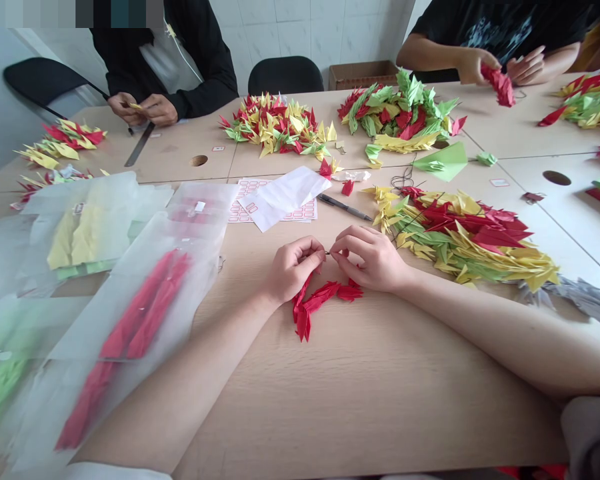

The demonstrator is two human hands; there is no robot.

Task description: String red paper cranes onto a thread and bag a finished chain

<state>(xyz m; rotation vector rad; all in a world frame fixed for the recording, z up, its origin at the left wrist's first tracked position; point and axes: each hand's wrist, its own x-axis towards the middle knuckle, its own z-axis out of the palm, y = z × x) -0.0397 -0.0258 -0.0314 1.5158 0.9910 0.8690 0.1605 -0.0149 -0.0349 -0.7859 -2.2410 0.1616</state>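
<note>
Over the middle of the table (360, 380), my left hand (295, 268) and my right hand (375, 261) face each other, fingertips almost touching. Each is closed in a pinch on a short dark string (328, 253) that shows between them. Below and between the hands, a strand of red folded-paper pieces (316, 299) lies in a curve on the tabletop. Part of that strand is hidden behind my fingers. Just beyond my right hand is a heap of yellow, green and red folded-paper strands (480, 233) with dark strings.
Clear plastic bags (180, 293) holding red, yellow and green paper strands cover the left side. A white paper (285, 197), a label sheet (237, 210) and a pen (345, 207) lie ahead. More folded-paper piles (275, 127) stand farther back. Across the table, two people handle paper pieces (500, 85).
</note>
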